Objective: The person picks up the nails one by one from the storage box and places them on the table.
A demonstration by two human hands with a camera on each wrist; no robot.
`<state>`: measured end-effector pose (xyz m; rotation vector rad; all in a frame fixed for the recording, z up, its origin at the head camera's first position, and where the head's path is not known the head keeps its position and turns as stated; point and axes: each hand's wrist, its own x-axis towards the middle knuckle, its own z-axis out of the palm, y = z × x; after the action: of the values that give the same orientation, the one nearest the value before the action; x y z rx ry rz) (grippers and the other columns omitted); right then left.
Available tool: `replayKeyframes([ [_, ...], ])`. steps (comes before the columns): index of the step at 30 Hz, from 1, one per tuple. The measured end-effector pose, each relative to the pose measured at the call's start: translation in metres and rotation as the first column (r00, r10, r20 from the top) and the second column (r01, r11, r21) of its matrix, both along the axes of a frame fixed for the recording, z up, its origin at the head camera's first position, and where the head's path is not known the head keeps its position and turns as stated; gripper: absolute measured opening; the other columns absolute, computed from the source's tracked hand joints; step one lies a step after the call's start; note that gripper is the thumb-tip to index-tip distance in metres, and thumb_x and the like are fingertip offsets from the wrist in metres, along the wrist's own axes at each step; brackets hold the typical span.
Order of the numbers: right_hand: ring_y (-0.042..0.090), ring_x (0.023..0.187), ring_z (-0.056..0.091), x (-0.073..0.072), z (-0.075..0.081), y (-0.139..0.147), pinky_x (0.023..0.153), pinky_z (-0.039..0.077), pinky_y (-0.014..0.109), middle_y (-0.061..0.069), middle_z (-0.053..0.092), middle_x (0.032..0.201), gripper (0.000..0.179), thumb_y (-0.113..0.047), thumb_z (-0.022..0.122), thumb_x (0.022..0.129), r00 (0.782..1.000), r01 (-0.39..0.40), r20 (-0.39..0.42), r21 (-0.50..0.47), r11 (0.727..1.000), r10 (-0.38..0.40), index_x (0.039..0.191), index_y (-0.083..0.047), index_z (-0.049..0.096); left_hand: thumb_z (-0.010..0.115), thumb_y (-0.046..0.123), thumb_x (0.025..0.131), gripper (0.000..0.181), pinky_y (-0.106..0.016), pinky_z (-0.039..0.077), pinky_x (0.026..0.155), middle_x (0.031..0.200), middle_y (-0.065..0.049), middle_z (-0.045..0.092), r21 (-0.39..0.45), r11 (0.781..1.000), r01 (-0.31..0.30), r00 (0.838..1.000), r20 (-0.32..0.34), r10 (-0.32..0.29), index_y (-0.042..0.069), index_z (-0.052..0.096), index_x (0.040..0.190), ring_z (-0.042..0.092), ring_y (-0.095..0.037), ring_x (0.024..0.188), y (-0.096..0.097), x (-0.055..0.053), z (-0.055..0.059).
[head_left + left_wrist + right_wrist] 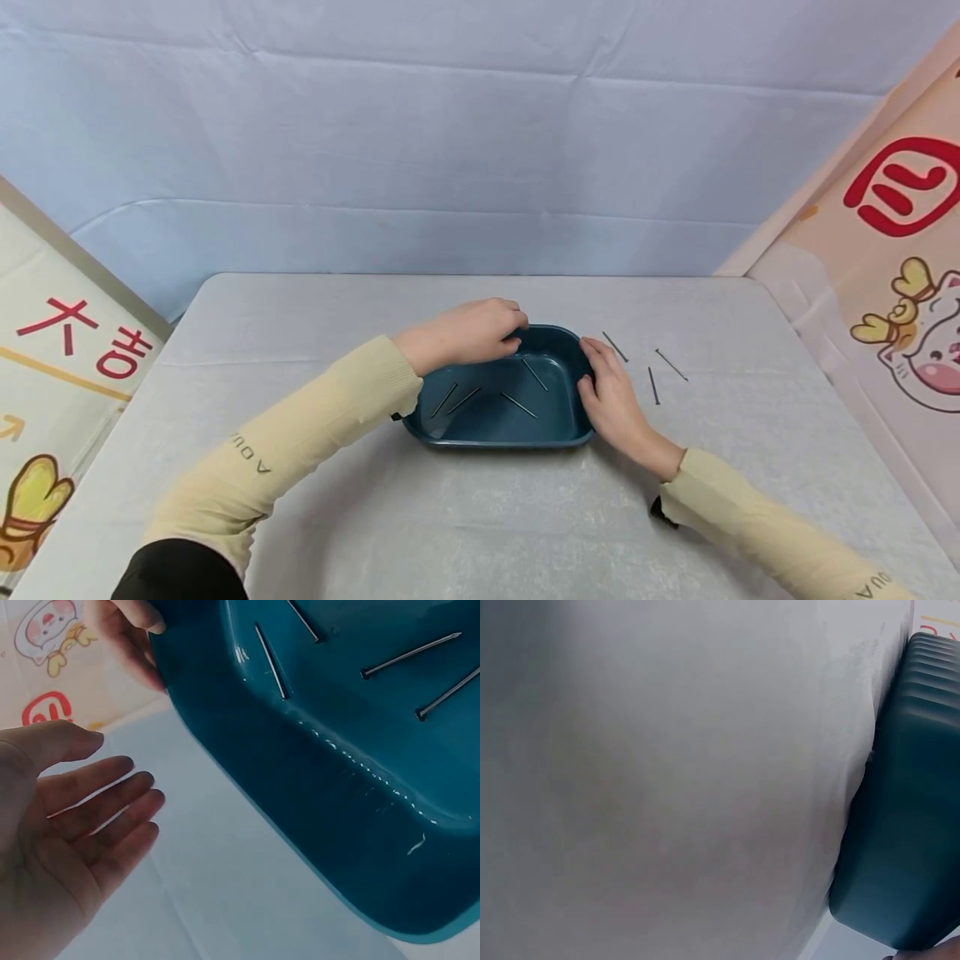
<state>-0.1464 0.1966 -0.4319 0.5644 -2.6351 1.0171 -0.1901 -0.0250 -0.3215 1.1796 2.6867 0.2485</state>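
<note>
A teal plastic basin [487,429] sits on the cloth-covered table, with several nails [412,656] scattered over its floor. My left hand [480,332] hovers at the basin's back-left rim. In the left wrist view its fingers [112,806] are spread and loosely bent, with nothing between them. At the right end, my right hand [615,404] holds the basin's rim, its thumb over the edge. The right wrist view shows mostly the basin's dark outer wall [907,825], with only a bit of the hand in the bottom corner.
Three more nails [654,386] lie on the table [480,525] to the right of the basin. A pale blue cloth [450,150] hangs behind the table. Printed panels [892,333] with red characters and cartoon figures stand at both sides.
</note>
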Motion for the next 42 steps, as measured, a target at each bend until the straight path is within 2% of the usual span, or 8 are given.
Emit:
replayKeyframes([
  [12, 0.035, 0.122, 0.038, 0.000, 0.000, 0.001, 0.095, 0.036, 0.049, 0.024, 0.036, 0.134, 0.047, 0.010, 0.044, 0.083, 1.000, -0.007, -0.005, 0.007, 1.000, 0.007, 0.129, 0.016, 0.038, 0.047, 0.012, 0.093, 0.028, -0.027, 0.044, 0.089, 0.115, -0.008, 0.059, 0.018, 0.999, 0.040, 0.999, -0.010, -0.040, 0.004, 0.060, 0.117, 0.055, -0.017, 0.105, 0.016, -0.015, -0.012],
  [18, 0.035, 0.121, 0.039, 0.001, 0.000, 0.001, 0.093, 0.037, 0.048, 0.024, 0.037, 0.134, 0.048, 0.011, 0.045, 0.082, 1.000, -0.010, -0.009, 0.004, 1.000, 0.010, 0.129, 0.016, 0.038, 0.047, 0.012, 0.093, 0.028, -0.025, 0.045, 0.087, 0.113, -0.005, 0.060, 0.019, 0.997, 0.073, 0.997, -0.030, -0.073, 0.006, 0.061, 0.116, 0.056, -0.015, 0.102, 0.020, -0.021, -0.020],
  [29, 0.035, 0.120, 0.039, 0.001, -0.001, 0.002, 0.092, 0.038, 0.048, 0.024, 0.036, 0.134, 0.048, 0.011, 0.045, 0.082, 1.000, -0.012, -0.007, 0.008, 1.000, 0.012, 0.129, 0.016, 0.037, 0.050, 0.012, 0.092, 0.027, -0.024, 0.045, 0.084, 0.113, -0.005, 0.060, 0.031, 0.996, 0.084, 0.996, 0.018, -0.085, 0.008, 0.062, 0.116, 0.057, -0.013, 0.098, 0.028, -0.028, -0.035],
  [42, 0.035, 0.121, 0.038, 0.002, 0.000, 0.004, 0.093, 0.037, 0.048, 0.026, 0.035, 0.134, 0.048, 0.009, 0.043, 0.083, 1.000, -0.023, 0.002, 0.009, 1.000, 0.023, 0.130, 0.015, 0.036, 0.054, 0.009, 0.090, 0.023, -0.023, 0.046, 0.080, 0.110, -0.004, 0.062, 0.017, 0.994, 0.109, 0.992, 0.064, -0.110, 0.008, 0.066, 0.110, 0.057, -0.013, 0.092, 0.042, -0.029, -0.051],
])
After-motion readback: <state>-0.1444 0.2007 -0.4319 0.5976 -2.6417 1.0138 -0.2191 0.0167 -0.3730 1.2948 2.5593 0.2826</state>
